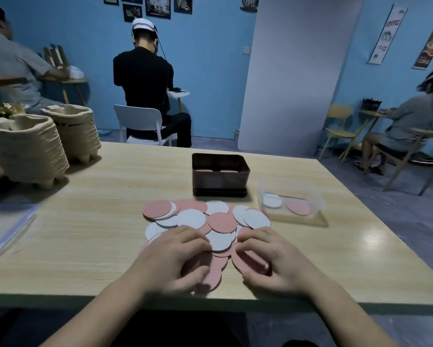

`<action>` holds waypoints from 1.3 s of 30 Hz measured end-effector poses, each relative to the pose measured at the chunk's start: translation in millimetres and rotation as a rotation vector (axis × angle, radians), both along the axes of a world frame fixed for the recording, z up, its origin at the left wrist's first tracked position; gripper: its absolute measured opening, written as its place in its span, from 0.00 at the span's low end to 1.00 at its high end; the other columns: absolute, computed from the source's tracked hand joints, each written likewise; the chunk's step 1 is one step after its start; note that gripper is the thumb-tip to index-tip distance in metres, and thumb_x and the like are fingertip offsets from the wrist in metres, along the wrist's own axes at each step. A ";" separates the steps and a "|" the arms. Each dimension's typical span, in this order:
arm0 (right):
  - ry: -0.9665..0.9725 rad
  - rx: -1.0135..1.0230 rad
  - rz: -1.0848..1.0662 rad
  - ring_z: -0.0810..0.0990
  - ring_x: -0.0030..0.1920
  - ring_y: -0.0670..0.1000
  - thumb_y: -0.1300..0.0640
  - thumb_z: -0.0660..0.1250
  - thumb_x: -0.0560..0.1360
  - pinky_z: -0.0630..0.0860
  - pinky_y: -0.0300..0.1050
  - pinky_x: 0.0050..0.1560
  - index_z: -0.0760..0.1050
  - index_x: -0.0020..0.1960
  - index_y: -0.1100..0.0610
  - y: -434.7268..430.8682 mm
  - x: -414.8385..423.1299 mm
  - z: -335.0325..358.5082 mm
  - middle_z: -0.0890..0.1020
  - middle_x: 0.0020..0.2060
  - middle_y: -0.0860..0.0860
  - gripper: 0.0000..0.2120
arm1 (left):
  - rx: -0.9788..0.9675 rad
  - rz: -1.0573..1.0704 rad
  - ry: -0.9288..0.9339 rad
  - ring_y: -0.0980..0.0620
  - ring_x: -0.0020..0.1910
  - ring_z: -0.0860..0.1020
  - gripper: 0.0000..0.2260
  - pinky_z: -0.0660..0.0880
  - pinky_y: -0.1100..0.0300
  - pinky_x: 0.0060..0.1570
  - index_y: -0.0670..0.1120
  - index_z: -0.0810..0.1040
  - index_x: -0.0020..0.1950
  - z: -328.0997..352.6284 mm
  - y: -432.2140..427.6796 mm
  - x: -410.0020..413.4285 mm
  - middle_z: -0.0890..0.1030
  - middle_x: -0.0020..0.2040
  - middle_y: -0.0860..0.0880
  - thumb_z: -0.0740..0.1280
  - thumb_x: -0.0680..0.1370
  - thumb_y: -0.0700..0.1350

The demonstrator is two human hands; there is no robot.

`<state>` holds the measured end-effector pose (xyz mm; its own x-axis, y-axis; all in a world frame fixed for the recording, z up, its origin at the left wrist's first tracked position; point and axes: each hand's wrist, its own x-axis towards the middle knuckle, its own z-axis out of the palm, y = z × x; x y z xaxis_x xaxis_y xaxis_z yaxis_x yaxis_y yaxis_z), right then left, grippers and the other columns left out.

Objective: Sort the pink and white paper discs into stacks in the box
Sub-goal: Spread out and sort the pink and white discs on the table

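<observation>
While mixed discs (220,221) lie heaped before the dark box (220,180), the left hand (175,256) and right hand (275,261) each pinch pink discs (212,274).

In the middle of the frame the pink discs (221,222) are a dusty salmon and the white discs (191,218) are plain and unmarked, the two colours mixed in one heap. The counter (98,221) beneath is pale yellowish wood with a fine streaked grain. Above the heap the box (220,180) is dark brown, with pink showing inside. To its right a clear container (315,199) shows one white and one pink round. At the upper left the stacked trays (27,149) are ribbed beige. The wall (210,58) is sky blue.
</observation>
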<state>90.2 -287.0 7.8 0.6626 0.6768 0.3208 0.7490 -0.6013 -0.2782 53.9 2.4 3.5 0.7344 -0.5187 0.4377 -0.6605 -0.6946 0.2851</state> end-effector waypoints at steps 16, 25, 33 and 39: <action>0.025 -0.019 -0.155 0.65 0.69 0.43 0.38 0.69 0.68 0.72 0.48 0.65 0.72 0.68 0.48 -3.7 -3.8 -7.0 0.70 0.65 0.38 0.31 | 0.106 -0.017 0.060 0.59 0.69 0.68 0.28 0.63 0.59 0.68 0.57 0.74 0.68 0.8 6.2 -8.8 0.72 0.68 0.61 0.69 0.70 0.64; 0.012 0.096 -0.100 0.70 0.64 0.45 0.39 0.74 0.67 0.74 0.47 0.60 0.71 0.62 0.46 -5.2 -4.8 -4.3 0.71 0.60 0.39 0.28 | 0.074 0.008 0.033 0.59 0.66 0.71 0.27 0.63 0.58 0.67 0.55 0.77 0.63 -0.1 5.2 -9.1 0.75 0.64 0.61 0.71 0.66 0.62; -0.057 0.093 -0.131 0.71 0.60 0.45 0.34 0.72 0.68 0.75 0.48 0.58 0.72 0.64 0.47 -4.3 -4.3 -7.5 0.73 0.57 0.42 0.30 | 0.017 0.061 -0.016 0.59 0.62 0.73 0.24 0.67 0.60 0.62 0.54 0.77 0.62 1.8 3.8 -11.0 0.76 0.60 0.61 0.71 0.68 0.61; -0.037 0.099 -0.086 0.73 0.64 0.45 0.32 0.68 0.73 0.74 0.48 0.61 0.73 0.67 0.48 2.9 -2.7 -5.8 0.75 0.63 0.43 0.30 | 0.033 0.079 -0.009 0.56 0.58 0.73 0.25 0.70 0.58 0.59 0.55 0.74 0.65 2.2 2.2 -5.5 0.77 0.57 0.59 0.70 0.70 0.61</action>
